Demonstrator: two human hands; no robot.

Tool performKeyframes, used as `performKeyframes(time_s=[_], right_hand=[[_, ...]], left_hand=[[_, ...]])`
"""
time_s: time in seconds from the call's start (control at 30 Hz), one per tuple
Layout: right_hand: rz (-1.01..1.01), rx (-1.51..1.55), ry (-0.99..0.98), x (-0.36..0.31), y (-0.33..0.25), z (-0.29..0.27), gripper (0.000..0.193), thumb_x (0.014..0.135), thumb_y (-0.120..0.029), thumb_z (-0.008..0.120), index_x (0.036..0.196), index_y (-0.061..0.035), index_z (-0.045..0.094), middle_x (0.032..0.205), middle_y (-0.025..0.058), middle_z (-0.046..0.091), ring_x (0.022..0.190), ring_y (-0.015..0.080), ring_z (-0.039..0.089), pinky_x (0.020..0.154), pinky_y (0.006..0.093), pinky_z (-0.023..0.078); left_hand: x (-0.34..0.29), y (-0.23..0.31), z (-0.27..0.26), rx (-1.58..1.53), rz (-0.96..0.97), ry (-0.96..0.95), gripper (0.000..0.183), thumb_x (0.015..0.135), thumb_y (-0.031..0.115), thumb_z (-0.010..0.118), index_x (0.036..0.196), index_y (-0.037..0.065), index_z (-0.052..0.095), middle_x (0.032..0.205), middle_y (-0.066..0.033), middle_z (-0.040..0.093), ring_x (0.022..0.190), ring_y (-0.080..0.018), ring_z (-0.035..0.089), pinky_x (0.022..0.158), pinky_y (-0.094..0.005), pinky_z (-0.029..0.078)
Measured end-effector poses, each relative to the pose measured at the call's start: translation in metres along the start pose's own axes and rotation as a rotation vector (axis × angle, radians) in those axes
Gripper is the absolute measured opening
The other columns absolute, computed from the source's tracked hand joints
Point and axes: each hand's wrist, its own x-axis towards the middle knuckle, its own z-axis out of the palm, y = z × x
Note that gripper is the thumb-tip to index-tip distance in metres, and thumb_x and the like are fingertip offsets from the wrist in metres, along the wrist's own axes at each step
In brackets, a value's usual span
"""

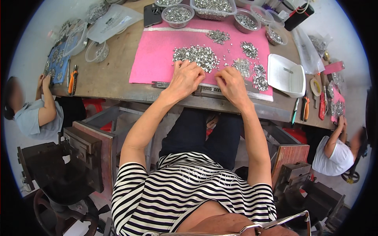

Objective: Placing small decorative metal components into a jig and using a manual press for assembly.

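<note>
My left hand (186, 80) is at the near edge of a large pile of small silvery metal pieces (197, 55), its fingers curled down and pressed together. To its right, my right hand (232, 83) has thumb and forefinger drawn together in a pinch. Whatever either hand holds is too small or hidden to make out. Beneath and between both hands lies a long slotted metal bar (208, 90) along the front of the pink mat (151, 55). Smaller heaps of metal pieces (260, 76) and a heap of clear-looking pieces (242, 67) lie right of the big pile.
A white tray (281, 84) stands right of the mat, with pliers (305, 106) nearby. Plastic tubs of metal pieces (178, 16) and a phone (152, 15) line the back. Orange-handled pliers (73, 80) lie left. Other people sit at both ends of the table.
</note>
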Motion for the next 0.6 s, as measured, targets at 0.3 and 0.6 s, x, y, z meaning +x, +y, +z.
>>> performKeyframes(time_s=[0.3,0.6], right_hand=[[0.031,-0.082,-0.019,0.021,0.007,0.025,0.006,0.084,-0.007,0.071,0.088,-0.0053,0.067,0.086,0.0102,0.061,0.085,0.0312,0.061,0.077,0.0426,0.046],[0.043,0.030,-0.086,0.024,0.009,-0.002,0.007,0.083,-0.006,0.072,0.087,-0.0027,0.068,0.084,0.0120,0.063,0.080,0.0324,0.062,0.072,0.0428,0.047]], left_hand=[[0.000,-0.004,-0.002,-0.024,0.010,-0.033,0.003,0.086,0.013,0.071,0.087,0.010,0.070,0.086,-0.0038,0.061,0.090,-0.0231,0.056,0.091,-0.0425,0.035],[-0.001,-0.007,-0.001,-0.046,0.004,-0.025,0.005,0.085,0.014,0.072,0.085,0.010,0.069,0.084,-0.0038,0.061,0.089,-0.0230,0.057,0.090,-0.0425,0.036]])
